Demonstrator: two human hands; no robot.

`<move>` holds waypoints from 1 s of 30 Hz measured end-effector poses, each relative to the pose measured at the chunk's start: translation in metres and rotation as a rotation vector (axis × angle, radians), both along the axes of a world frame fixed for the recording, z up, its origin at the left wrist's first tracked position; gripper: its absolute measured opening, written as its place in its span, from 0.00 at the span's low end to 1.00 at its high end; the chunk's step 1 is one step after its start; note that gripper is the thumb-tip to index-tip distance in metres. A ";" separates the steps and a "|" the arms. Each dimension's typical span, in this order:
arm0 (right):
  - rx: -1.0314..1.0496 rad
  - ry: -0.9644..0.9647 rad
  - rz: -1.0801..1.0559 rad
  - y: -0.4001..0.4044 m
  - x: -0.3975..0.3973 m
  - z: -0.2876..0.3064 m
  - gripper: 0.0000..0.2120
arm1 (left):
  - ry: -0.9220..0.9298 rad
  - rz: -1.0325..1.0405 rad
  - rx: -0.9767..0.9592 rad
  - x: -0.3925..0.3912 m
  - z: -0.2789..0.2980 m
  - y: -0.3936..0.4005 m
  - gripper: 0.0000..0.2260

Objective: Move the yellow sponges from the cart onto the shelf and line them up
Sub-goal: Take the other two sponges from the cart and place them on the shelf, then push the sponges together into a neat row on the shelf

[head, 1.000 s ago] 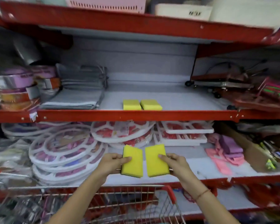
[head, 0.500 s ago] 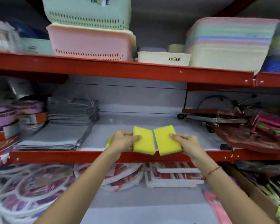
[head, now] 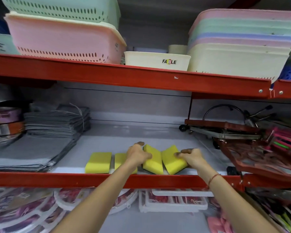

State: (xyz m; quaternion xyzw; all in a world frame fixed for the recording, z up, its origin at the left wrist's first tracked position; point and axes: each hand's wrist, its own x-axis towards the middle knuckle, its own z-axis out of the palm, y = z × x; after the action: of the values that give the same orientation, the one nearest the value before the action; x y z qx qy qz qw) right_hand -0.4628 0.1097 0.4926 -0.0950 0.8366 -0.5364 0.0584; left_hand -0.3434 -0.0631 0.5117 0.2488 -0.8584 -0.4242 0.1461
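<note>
Several yellow sponges sit near the front edge of the grey shelf. The leftmost sponge lies flat, and a second sponge beside it is partly hidden by my left wrist. My left hand grips a third sponge, and my right hand grips a fourth sponge. Both held sponges are tilted, with their inner edges meeting in a shallow V just above or on the shelf surface. The cart is out of view.
Stacked grey folded cloths fill the shelf's left side, with tins beyond. Red metal racks and wire tools crowd the right. The red shelf lip runs under my wrists. Plastic baskets sit on the shelf above.
Both hands rose from below the shelf and carried the two sponges forward onto it, setting them down to the right of the two sponges lying there. The camera tilted upward.
</note>
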 end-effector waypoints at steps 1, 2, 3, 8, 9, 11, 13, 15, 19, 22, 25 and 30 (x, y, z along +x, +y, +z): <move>0.033 0.009 -0.004 0.001 -0.003 -0.002 0.25 | -0.020 0.006 -0.043 -0.001 0.000 0.002 0.26; 0.069 0.018 -0.005 0.001 -0.004 -0.002 0.24 | -0.039 0.019 -0.095 -0.002 0.000 0.003 0.22; 0.109 0.024 -0.004 0.001 -0.003 -0.002 0.24 | -0.058 0.036 -0.151 -0.002 0.001 0.003 0.18; 0.380 0.124 -0.005 -0.009 0.013 0.009 0.25 | -0.081 0.026 -0.330 0.001 0.006 -0.010 0.24; 0.428 0.165 0.001 -0.014 0.018 0.012 0.26 | -0.071 0.008 -0.351 0.005 0.008 -0.015 0.27; 0.461 0.267 0.045 -0.025 0.028 0.018 0.31 | -0.040 -0.025 -0.413 0.016 0.010 -0.028 0.31; 0.506 0.397 0.154 -0.042 0.036 0.020 0.35 | -0.027 -0.054 -0.487 0.028 0.010 -0.043 0.34; 0.571 0.514 0.301 -0.065 0.048 0.019 0.35 | -0.066 -0.081 -0.576 0.043 0.006 -0.062 0.36; 0.679 0.614 0.525 -0.112 0.071 0.008 0.32 | -0.185 -0.126 -0.645 0.064 -0.010 -0.095 0.32; 0.748 0.620 0.643 -0.137 0.084 -0.003 0.30 | -0.272 -0.158 -0.662 0.073 -0.020 -0.112 0.30; 0.776 0.602 0.697 -0.149 0.089 -0.009 0.30 | -0.322 -0.201 -0.642 0.079 -0.027 -0.121 0.28; 0.806 0.507 0.713 -0.157 0.095 -0.013 0.29 | -0.393 -0.255 -0.600 0.079 -0.034 -0.124 0.27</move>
State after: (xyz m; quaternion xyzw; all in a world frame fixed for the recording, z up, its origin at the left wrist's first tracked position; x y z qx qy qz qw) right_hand -0.3677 -0.0470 0.4798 -0.4657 0.8785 -0.0842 0.0648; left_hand -0.2645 -0.1875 0.4776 0.1629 -0.9801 -0.1128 -0.0090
